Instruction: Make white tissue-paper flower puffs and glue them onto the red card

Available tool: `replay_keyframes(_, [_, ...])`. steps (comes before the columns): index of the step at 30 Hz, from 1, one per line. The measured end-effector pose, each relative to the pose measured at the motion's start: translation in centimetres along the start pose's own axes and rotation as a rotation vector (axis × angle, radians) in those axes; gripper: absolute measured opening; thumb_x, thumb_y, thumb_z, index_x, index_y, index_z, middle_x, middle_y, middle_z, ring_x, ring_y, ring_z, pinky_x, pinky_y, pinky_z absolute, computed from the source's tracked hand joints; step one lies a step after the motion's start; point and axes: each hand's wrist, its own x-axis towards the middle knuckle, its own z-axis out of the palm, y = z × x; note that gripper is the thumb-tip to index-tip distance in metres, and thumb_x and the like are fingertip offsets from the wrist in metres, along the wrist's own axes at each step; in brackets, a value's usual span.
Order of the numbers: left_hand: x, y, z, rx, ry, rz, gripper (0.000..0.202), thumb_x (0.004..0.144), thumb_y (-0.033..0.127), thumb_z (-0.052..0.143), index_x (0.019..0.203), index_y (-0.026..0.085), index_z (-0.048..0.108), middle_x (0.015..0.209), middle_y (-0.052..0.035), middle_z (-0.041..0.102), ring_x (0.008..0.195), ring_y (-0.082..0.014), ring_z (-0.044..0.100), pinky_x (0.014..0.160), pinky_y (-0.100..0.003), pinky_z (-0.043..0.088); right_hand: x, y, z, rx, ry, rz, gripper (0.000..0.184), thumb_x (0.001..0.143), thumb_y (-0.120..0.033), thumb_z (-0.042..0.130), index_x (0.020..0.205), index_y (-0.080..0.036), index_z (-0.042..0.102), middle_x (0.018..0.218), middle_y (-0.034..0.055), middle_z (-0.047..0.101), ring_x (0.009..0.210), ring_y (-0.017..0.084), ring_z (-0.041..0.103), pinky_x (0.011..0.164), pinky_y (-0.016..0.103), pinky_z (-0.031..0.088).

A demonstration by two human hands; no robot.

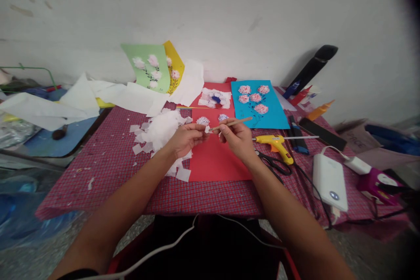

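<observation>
My left hand (186, 138) pinches a small white tissue square (207, 129) above a red paper sheet (215, 157). My right hand (236, 136) grips a thin wooden stick (233, 123), and the stick's tip meets the tissue square. Two small tissue flowers (203, 120) sit on the red sheet just beyond my hands. A heap of cut white tissue squares (162, 129) lies to the left of my left hand.
A yellow glue gun (276, 143) and black scissors (274, 164) lie to the right. A blue card (257, 103) with tissue flowers lies behind. A white power bank (330, 181), a purple device (377, 183), and green (149, 68) and yellow cards against the wall are also there. The checked tablecloth (108, 166) covers the table.
</observation>
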Motion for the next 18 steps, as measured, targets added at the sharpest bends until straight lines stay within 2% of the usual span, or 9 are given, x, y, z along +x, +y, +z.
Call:
replay_keyframes(12, [0.2, -0.2, -0.4, 0.045, -0.031, 0.011, 0.022, 0.071, 0.009, 0.075, 0.093, 0.009, 0.074, 0.084, -0.0115, 0.075, 0.081, -0.0192, 0.073, 0.087, -0.037, 0.056, 0.2, -0.4, -0.3, 0.042, 0.049, 0.002, 0.028, 0.092, -0.048, 0.068, 0.097, -0.022, 0.060, 0.080, 0.0023, 0.075, 0.053, 0.011, 0.058, 0.054, 0.028, 0.048])
replay_keyframes(15, [0.1, -0.1, -0.5, 0.079, -0.006, 0.076, 0.023, 0.071, 0.014, 0.078, 0.093, 0.010, 0.073, 0.080, -0.0084, 0.073, 0.077, -0.0164, 0.070, 0.082, -0.034, 0.056, 0.4, -0.8, -0.7, 0.070, 0.081, -0.008, 0.026, 0.092, -0.046, 0.069, 0.095, -0.022, 0.061, 0.079, 0.0013, 0.074, 0.052, 0.011, 0.057, 0.052, 0.027, 0.047])
replay_keyframes(18, [0.1, 0.1, -0.4, 0.103, 0.053, 0.172, 0.025, 0.071, 0.018, 0.079, 0.094, 0.013, 0.071, 0.077, -0.0046, 0.070, 0.067, -0.0130, 0.065, 0.071, -0.030, 0.053, 0.7, -0.9, -1.4, 0.092, 0.124, -0.009, 0.024, 0.092, -0.045, 0.068, 0.094, -0.022, 0.061, 0.080, 0.0017, 0.074, 0.051, 0.011, 0.056, 0.051, 0.027, 0.047])
